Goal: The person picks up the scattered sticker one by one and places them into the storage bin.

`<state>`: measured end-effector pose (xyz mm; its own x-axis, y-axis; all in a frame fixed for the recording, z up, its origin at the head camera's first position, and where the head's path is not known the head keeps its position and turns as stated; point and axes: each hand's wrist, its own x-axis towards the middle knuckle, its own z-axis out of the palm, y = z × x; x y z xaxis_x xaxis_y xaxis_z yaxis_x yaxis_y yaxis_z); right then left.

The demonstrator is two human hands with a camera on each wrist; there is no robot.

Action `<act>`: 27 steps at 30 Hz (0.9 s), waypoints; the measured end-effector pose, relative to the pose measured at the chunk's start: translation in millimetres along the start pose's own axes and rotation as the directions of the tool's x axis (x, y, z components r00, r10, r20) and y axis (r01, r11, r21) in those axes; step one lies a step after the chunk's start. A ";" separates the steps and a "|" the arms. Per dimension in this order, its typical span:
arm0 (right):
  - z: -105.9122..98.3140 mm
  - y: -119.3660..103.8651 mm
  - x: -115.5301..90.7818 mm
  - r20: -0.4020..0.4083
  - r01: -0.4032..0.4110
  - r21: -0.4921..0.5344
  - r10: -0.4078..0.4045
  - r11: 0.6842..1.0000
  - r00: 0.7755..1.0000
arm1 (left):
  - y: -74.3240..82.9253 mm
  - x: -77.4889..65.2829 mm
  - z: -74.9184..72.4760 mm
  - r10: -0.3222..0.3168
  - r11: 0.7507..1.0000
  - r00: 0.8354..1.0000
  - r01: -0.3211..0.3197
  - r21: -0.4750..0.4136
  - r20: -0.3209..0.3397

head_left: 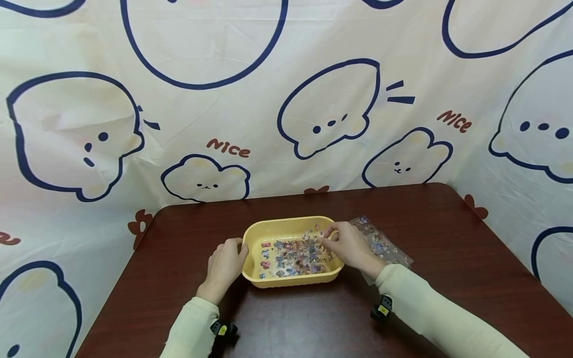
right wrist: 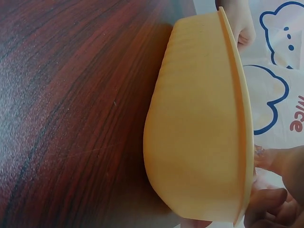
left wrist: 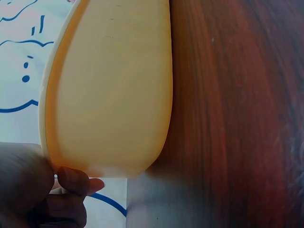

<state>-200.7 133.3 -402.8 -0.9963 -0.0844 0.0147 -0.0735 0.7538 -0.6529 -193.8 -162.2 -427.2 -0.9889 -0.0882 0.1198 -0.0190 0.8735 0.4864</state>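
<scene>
A yellow plastic basin (head_left: 293, 282) stands on the table, with many small multicoloured jigsaw pieces (head_left: 295, 256) spread over its floor. My left hand (head_left: 225, 263) holds the basin's left end by the rim, its fingers curled at the edge in the left wrist view. Over the basin's right end, my right hand (head_left: 351, 246) has thumb and fingertips together. A small puzzle piece (right wrist: 259, 152) shows at those fingertips in the right wrist view, where the basin wall (right wrist: 199, 123) hides most of the inside.
A clear plastic bag (head_left: 389, 248) with more pieces lies right of the basin, partly under my right forearm. The dark brown wooden table (head_left: 304, 323) meets a cartoon-printed cloth (head_left: 268, 114) at the back and sides. Each wrist carries a small black camera.
</scene>
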 end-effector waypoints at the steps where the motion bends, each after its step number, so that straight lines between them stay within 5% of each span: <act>1: 0.2 0.1 0.1 -0.001 0.000 -0.006 0.000 1.000 1.000 | 0.0 0.0 0.0 0.000 1.000 1.000 0.000 -0.001 0.001; 27: -1.5 3.4 -5.3 -0.008 0.053 -0.101 -0.054 0.993 0.999 | -1.0 -0.8 -0.9 -0.002 1.000 1.000 0.002 -0.011 0.004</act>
<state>-195.8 137.3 -404.0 -0.9912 -0.1201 0.0558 -0.1304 0.8104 -0.5713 -192.8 -163.4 -427.0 -0.9893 -0.0883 0.1158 -0.0194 0.8681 0.4961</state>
